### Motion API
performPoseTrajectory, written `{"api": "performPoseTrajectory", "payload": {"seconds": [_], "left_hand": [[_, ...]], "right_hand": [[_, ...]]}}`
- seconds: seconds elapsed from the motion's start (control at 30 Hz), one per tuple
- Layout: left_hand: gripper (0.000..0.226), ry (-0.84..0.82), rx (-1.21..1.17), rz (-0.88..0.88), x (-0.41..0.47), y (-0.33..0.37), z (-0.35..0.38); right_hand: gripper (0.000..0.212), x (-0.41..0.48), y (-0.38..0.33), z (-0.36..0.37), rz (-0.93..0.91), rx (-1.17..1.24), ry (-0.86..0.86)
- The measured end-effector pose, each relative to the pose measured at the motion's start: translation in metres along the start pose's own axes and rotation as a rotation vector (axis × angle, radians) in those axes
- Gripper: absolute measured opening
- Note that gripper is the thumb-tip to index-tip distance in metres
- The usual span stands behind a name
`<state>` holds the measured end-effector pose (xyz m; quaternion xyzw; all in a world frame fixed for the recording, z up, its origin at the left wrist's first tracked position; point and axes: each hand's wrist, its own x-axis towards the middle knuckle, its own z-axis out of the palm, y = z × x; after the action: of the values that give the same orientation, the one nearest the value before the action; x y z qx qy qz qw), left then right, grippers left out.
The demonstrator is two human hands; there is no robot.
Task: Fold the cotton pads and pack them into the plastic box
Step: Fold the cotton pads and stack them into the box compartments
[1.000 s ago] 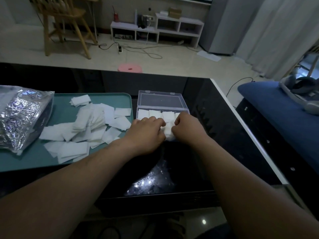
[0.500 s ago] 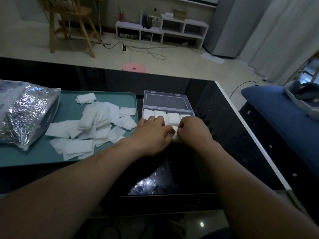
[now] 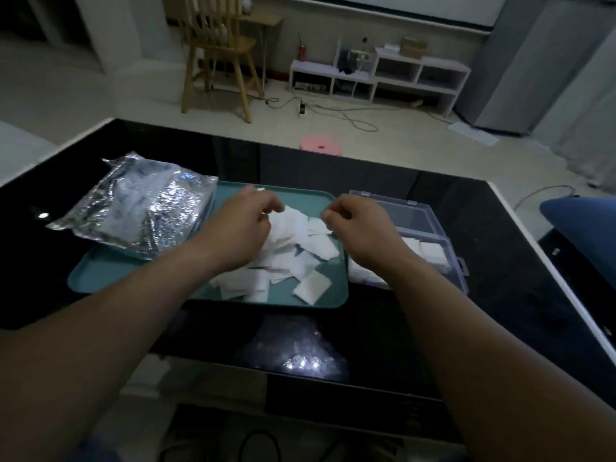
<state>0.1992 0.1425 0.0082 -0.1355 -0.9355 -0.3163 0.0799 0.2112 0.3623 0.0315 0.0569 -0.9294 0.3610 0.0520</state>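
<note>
A heap of loose white cotton pads (image 3: 300,251) lies on a teal tray (image 3: 100,278). To its right stands the clear plastic box (image 3: 433,225) with its lid swung back and folded pads (image 3: 430,253) inside. My left hand (image 3: 245,225) hovers over the far side of the heap, fingers curled down onto the top pads; whether it grips one is hidden. My right hand (image 3: 358,225) hangs between the heap and the box, its fingers curled shut and thumb against forefinger, just above a pad's edge, with nothing seen in it.
A crinkled silver foil bag (image 3: 140,211) lies across the tray's left end. The glossy black table (image 3: 500,278) ends in a white edge at the right, beside a blue cushion (image 3: 586,225). A pink stool (image 3: 320,146) stands on the floor beyond.
Both hands have left the box and moved left over the heap on the tray. The camera has turned left as well, so the tray sits in the centre.
</note>
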Motion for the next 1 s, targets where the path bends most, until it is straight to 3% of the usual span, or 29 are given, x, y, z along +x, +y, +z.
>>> {"api": "performPoseTrajectory", "payload": {"seconds": [0.1,0.27,0.4,0.5,0.63,1.0], "left_hand": [[0.029,-0.028,0.019,-0.053,-0.013,-0.028,-0.020],[0.009,-0.269,0.187,-0.013,-0.018,-0.033,-0.027],[0.017,-0.429,0.298,0.050,-0.020,-0.031,-0.023],[0.041,-0.543,0.370,0.062,-0.024,-0.032,-0.020],[0.055,-0.564,0.400,0.045,-0.027,-0.035,-0.015],[0.037,-0.593,0.439,0.074,-0.030,-0.022,-0.009]], "right_hand": [[0.018,0.010,-0.018,0.023,-0.006,0.000,-0.102],[0.021,0.012,-0.023,0.039,-0.060,-0.195,-0.216],[0.033,0.007,-0.013,0.040,-0.062,-0.466,-0.308],[0.043,0.005,-0.007,0.039,-0.078,-0.582,-0.409],[0.050,0.004,-0.003,0.043,-0.105,-0.646,-0.487],[0.015,0.009,0.010,0.045,-0.157,-0.649,-0.436]]}}
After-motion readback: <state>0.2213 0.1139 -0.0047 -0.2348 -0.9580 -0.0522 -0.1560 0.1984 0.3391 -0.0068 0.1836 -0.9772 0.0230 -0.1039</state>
